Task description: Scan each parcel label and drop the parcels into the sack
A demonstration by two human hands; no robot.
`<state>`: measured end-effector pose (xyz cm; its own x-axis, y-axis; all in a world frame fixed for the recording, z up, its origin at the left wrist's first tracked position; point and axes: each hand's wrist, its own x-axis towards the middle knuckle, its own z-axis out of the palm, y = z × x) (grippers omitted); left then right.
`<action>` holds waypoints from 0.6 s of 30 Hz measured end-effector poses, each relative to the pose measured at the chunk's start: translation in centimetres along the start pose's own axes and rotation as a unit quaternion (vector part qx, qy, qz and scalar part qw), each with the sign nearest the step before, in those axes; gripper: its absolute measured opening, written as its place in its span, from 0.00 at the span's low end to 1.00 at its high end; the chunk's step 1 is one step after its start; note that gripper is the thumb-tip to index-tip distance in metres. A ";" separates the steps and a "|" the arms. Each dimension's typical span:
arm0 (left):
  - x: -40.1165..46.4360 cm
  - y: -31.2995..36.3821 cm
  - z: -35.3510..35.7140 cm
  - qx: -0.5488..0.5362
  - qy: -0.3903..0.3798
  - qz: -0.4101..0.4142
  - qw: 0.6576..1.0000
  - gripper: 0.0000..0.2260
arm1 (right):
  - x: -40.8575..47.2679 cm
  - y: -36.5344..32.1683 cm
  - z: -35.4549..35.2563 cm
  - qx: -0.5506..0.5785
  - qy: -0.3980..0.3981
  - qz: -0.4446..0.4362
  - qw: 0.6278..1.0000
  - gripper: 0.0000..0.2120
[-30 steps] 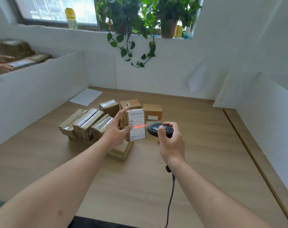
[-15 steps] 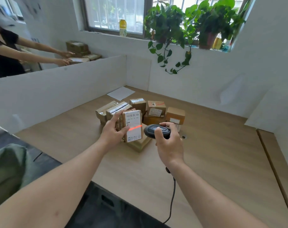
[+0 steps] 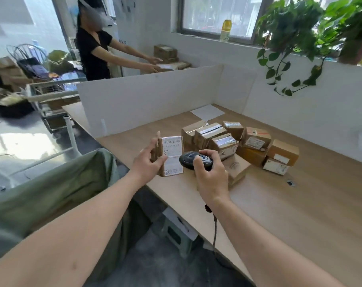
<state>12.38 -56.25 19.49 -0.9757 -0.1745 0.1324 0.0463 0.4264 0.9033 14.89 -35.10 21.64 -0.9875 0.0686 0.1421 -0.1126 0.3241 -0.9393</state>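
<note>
Cardboard parcel [image 3: 170, 155], small, brown, white printed label facing the camera: held upright above the near-left edge of the wooden table [image 3: 300, 204]. Left hand [image 3: 148, 161] grips it, thumb across the label's lower part, fingers extended along the far left side.

Black handheld scanner [image 3: 195, 160], corded: just right of the held parcel, nearly touching its label edge. Right hand [image 3: 210, 172] curled round it, thumb on top; cable [image 3: 214, 228] hangs below the wrist.

Parcel cluster [image 3: 238, 141], brown cartons, several taped or labelled: on the table behind and right of the hands.

Green sack [image 3: 58, 183]: beside the table's left edge, below the left forearm.

White paper sheet [image 3: 207, 111]: flat in the far corner by the white partition [image 3: 147, 96].

Trailing plant [image 3: 289, 44]: on the window sill.

Second person [image 3: 95, 48], dark top: beyond the partition, arms reaching over other boxes.
</note>
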 end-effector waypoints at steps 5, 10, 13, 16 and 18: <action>-1.6 -5.3 -8.4 0.028 0.005 -0.032 0.999 0.34 | -2.7 -2.0 10.3 0.005 -0.033 0.017 0.999 0.09; -3.4 -10.6 -16.4 0.039 0.029 -0.066 0.997 0.33 | -4.7 -3.7 18.6 0.003 -0.069 0.020 0.997 0.12; -4.4 -13.2 -20.0 0.048 0.040 -0.083 0.995 0.32 | -5.1 -4.6 22.5 0.000 -0.093 0.025 0.995 0.12; -4.7 -16.4 -23.1 0.088 0.049 -0.115 0.988 0.32 | -5.2 -5.0 26.4 0.001 -0.125 0.036 0.991 0.15; -4.6 -18.7 -24.8 0.111 0.046 -0.138 0.983 0.33 | -4.9 -4.7 28.8 -0.011 -0.145 0.041 0.988 0.13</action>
<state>21.29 -85.41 12.13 -0.9206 -0.3861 -0.0586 -0.2743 0.5324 0.8008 17.10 -64.11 16.35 -0.9837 -0.1770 -0.0334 -0.0311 0.3494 -0.9364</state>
